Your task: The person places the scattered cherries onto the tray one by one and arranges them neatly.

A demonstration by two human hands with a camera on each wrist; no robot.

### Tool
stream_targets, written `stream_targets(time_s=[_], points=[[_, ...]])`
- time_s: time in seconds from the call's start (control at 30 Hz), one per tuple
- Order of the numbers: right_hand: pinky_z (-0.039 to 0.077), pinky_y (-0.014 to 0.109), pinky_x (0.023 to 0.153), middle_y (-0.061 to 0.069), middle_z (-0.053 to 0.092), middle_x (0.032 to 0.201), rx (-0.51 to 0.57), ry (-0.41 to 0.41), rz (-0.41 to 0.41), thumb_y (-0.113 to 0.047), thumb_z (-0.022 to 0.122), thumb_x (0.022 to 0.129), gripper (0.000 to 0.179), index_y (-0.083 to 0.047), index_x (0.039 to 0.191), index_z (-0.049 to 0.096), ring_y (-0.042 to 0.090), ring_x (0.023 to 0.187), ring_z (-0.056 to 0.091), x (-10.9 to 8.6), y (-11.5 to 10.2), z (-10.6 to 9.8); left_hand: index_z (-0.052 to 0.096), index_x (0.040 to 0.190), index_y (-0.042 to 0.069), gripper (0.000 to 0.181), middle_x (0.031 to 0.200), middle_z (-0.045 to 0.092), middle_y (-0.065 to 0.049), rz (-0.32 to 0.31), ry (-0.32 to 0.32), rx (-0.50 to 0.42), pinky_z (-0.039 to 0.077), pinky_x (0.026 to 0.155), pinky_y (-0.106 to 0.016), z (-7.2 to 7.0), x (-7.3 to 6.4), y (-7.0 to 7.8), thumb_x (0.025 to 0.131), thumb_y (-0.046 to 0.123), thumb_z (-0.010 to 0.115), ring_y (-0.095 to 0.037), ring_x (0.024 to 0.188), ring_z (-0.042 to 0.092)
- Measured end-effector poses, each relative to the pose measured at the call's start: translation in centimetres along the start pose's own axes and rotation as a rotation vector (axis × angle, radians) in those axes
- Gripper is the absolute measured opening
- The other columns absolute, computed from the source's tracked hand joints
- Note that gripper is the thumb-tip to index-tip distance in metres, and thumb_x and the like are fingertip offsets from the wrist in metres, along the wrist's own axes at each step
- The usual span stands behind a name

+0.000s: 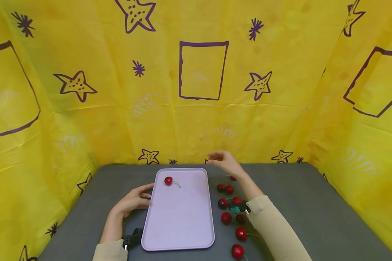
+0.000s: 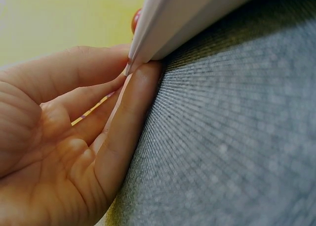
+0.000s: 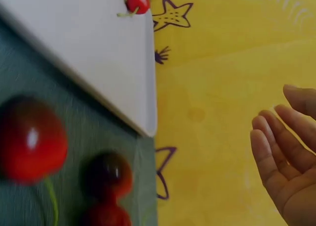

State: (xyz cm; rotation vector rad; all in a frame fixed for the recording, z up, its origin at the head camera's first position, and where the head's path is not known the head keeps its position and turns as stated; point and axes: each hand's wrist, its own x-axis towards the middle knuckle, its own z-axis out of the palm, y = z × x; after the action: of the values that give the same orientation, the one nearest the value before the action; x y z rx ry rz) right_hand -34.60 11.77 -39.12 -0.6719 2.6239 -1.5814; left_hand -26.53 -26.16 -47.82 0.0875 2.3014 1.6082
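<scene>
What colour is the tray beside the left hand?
The tray is a plain pale lilac; the head view shows it best.

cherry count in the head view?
10 visible: one cherry on the tray, toward its far left corner; nine right of it, far to near: one, three pairs, two singles. More may hide behind the right arm.

Head view is evenly bright; both wrist views are dimmer, with blurred, glinting cherries (image 3: 37, 152) in the right.
</scene>
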Motion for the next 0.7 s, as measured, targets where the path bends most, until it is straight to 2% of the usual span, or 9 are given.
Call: stream_targets(time_s=[0.37,0.53,0.7], points=[[0.055,0.021,0.082,0.020,0.071,0.117,-0.060,0.019,-0.001,-0.020,0.069,0.092,0.035,-0.003,0.122,0.067,0.027,0.102,0.070,-4.2,0.2,-3.9,0.032,0.152,0.000,0.079,0.114,0.058,-0.020,0.016,-0.021,-0.008,0.061,0.086,-0.034,-0.5,-0.1,0.3,0.083,0.006,0.070,-0.019,0.093,0.061],[0.055,0.018,0.079,0.020,0.073,0.112,-0.098,0.038,-0.001,-0.019,0.071,0.090,0.030,-0.003,0.116,0.070,0.018,0.095,0.071,-5.9,1.3,-5.0,0.033,0.152,0.000,0.079,0.115,0.058,-0.021,0.010,-0.017,-0.003,0.061,0.086,-0.035,-0.4,-0.1,0.3,0.083,0.007,0.071,-0.019,0.093,0.061],[0.056,0.018,0.079,0.018,0.074,0.111,-0.127,0.029,0.039,-0.023,0.073,0.089,0.030,-0.008,0.115,0.072,0.010,0.090,0.071,-8.0,2.4,-5.8,0.035,0.151,0.001,0.078,0.116,0.058,-0.021,0.000,-0.007,-0.005,0.061,0.086,-0.036,-0.1,0.0,0.3,0.082,0.006,0.072,-0.019,0.093,0.061]])
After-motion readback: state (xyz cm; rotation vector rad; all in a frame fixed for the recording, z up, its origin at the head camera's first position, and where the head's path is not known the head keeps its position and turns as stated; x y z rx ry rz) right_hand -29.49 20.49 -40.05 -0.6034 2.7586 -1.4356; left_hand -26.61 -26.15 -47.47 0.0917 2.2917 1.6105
